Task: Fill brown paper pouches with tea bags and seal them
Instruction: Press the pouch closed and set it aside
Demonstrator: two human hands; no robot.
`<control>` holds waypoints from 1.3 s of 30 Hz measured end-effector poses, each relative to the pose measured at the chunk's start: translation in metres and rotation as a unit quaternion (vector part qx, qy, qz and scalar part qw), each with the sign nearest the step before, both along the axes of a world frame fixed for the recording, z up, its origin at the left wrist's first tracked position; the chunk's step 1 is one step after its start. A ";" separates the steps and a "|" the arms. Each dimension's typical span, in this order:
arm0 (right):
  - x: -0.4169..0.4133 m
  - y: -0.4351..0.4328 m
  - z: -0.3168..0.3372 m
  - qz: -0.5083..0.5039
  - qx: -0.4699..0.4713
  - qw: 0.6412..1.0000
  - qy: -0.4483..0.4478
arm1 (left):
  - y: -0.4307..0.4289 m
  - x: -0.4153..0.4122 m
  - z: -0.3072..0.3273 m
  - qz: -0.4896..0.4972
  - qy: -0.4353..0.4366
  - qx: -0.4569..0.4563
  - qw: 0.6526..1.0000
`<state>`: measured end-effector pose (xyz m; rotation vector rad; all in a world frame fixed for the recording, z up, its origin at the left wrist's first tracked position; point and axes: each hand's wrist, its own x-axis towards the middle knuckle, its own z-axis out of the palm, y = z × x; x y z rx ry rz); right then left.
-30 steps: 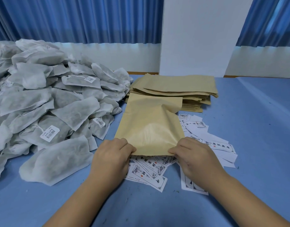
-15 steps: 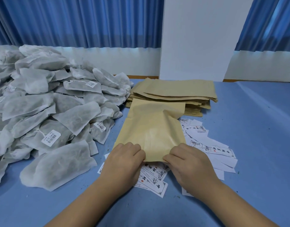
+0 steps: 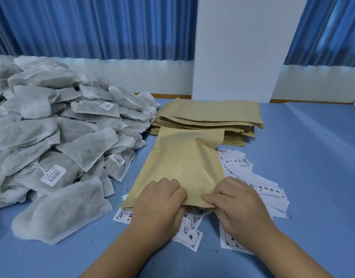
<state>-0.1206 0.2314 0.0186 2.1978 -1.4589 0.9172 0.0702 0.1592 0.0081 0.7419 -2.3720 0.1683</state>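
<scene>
A brown paper pouch (image 3: 182, 165) lies lengthwise on the blue table, bulging in the middle and creased near its far end. My left hand (image 3: 160, 205) and my right hand (image 3: 235, 203) both pinch its near edge, fingers curled over the paper, close together at the centre. A big heap of grey-white tea bags (image 3: 58, 141), some with barcode tags, covers the left side. A stack of flat brown pouches (image 3: 210, 119) sits just beyond the held pouch.
White printed labels (image 3: 260, 189) are scattered under and to the right of the pouch. A white pillar (image 3: 236, 47) and blue curtains stand behind the table. Blue tabletop (image 3: 317, 157) stretches to the right.
Both hands have slid inward along the pouch's near edge toward each other. The pouch has shifted slightly.
</scene>
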 end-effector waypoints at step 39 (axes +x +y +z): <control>-0.017 0.002 0.014 -0.147 0.063 0.881 -0.444 | -0.018 0.058 -0.001 0.066 0.138 0.070 0.986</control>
